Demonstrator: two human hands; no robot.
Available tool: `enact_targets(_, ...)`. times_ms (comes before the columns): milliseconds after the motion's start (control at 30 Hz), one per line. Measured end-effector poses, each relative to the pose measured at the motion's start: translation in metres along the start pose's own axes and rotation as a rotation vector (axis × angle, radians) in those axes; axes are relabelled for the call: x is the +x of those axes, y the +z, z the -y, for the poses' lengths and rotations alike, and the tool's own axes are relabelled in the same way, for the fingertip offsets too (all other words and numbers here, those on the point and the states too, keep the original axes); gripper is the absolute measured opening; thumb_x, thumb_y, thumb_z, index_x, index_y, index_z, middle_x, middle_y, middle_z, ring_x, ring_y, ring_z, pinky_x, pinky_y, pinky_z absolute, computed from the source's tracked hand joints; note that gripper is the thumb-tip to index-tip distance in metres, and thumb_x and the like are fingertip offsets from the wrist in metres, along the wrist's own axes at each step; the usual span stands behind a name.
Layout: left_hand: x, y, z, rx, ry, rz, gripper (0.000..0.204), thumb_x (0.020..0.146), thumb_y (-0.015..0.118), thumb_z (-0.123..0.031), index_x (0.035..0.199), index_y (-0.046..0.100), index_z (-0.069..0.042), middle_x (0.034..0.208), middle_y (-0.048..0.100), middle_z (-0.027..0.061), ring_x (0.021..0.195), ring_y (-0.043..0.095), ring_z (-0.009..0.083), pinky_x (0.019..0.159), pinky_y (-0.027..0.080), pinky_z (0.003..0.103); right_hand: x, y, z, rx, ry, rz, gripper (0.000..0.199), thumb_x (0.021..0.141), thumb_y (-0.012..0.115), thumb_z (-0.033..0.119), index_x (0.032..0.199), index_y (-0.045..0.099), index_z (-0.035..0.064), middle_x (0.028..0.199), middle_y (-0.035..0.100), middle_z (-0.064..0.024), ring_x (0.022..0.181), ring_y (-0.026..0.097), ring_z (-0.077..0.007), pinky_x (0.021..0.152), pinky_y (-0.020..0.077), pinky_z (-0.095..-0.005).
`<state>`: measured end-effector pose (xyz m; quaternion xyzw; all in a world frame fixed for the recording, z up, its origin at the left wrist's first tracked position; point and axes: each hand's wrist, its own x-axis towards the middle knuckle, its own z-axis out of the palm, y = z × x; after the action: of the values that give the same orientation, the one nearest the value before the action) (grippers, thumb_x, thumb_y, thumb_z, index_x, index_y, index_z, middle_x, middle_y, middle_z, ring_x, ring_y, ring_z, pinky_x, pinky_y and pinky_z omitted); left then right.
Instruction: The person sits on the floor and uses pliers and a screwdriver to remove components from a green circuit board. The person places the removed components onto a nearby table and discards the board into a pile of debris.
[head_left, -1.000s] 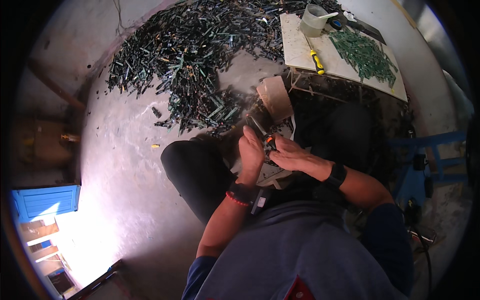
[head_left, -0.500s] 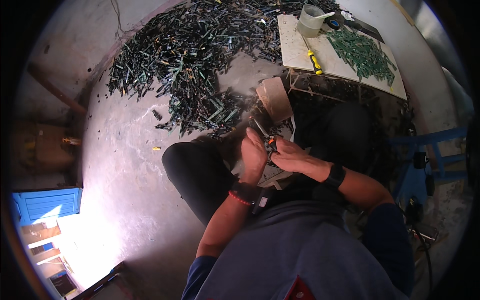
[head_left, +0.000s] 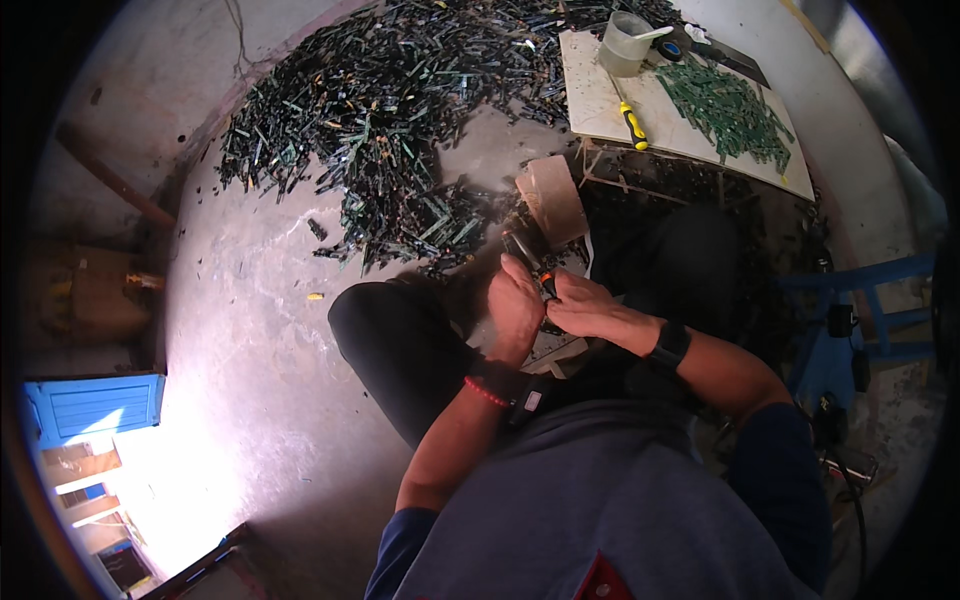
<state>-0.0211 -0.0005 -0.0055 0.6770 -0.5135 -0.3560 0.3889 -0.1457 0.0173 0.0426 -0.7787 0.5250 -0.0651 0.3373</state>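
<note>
The head view shows little change from one second ago: both hands stay together over the lap, only a bit nearer to each other and slightly higher in the picture. The left hand (head_left: pixel 515 300) is curled around a small dark piece; what exactly it is, I cannot tell. The right hand (head_left: pixel 580 305) is closed on a tool with an orange-and-black handle (head_left: pixel 546 283), its tip against that piece. So the work on this one piece seems to be in the middle, not finished.

Beyond the hands, on the floor, lies one big heap of dark green strips (head_left: pixel 390 110), too many to count. Further to the right is one pale board (head_left: pixel 600 110). It carries one smaller pile of green strips (head_left: pixel 725 105), one translucent cup (head_left: pixel 625 45) and one yellow-handled screwdriver (head_left: pixel 633 125). One brown cardboard piece (head_left: pixel 552 200) stands just above the hands.
</note>
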Motion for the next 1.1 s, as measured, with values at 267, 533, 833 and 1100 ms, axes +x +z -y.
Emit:
enact_targets(267, -0.002, -0.005, -0.006, -0.014, -0.017, 0.018, 0.059, 0.098, 0.025, -0.033, 0.064, 0.049, 0.009, 0.058, 0.050, 0.0278, 0.058, 0.051, 0.0466, 0.053, 0.038, 0.049, 0.006, 0.001, 0.007, 0.054, 0.248, 0.002, 0.029, 0.077, 0.051, 0.022, 0.093, 0.048, -0.0016, 0.085, 0.061, -0.0212, 0.081, 0.059, -0.0406, 0.067, 0.0455, -0.0454)
enact_targets(533, 0.000, 0.004, 0.006, -0.076, 0.013, -0.015, 0.060, 0.099, 0.026, -0.034, 0.063, 0.049, 0.008, 0.051, 0.050, 0.0197, 0.046, 0.048, 0.0343, 0.048, 0.038, 0.044, 0.009, 0.021, 0.003, 0.312, 0.203, -0.158, 0.029, 0.081, 0.054, 0.017, 0.099, 0.046, -0.0043, 0.086, 0.060, -0.0267, 0.082, 0.058, -0.0429, 0.070, 0.0458, -0.0460)
enact_targets(833, -0.002, -0.019, -0.012, -0.148, -0.062, 0.062, 0.060, 0.098, 0.025, -0.034, 0.066, 0.053, 0.009, 0.056, 0.052, 0.0234, 0.053, 0.053, 0.0406, 0.054, 0.040, 0.047, 0.017, 0.025, -0.007, 0.066, 0.031, -0.375, 0.020, 0.077, 0.054, 0.008, 0.091, 0.045, -0.0026, 0.078, 0.058, -0.0258, 0.076, 0.057, -0.0441, 0.064, 0.0445, -0.0500)
enact_targets(1100, -0.001, -0.032, -0.010, -0.779, -0.572, 0.291, 0.053, 0.096, 0.029, -0.049, 0.058, 0.036, -0.012, 0.046, 0.035, -0.0023, 0.037, 0.032, 0.0093, 0.035, 0.025, 0.025, 0.043, -0.013, -0.049, -0.412, -0.219, -0.363, 0.023, 0.067, 0.058, -0.001, 0.085, 0.044, -0.0001, 0.081, 0.053, -0.0198, 0.077, 0.054, -0.0399, 0.063, 0.0445, -0.0457)
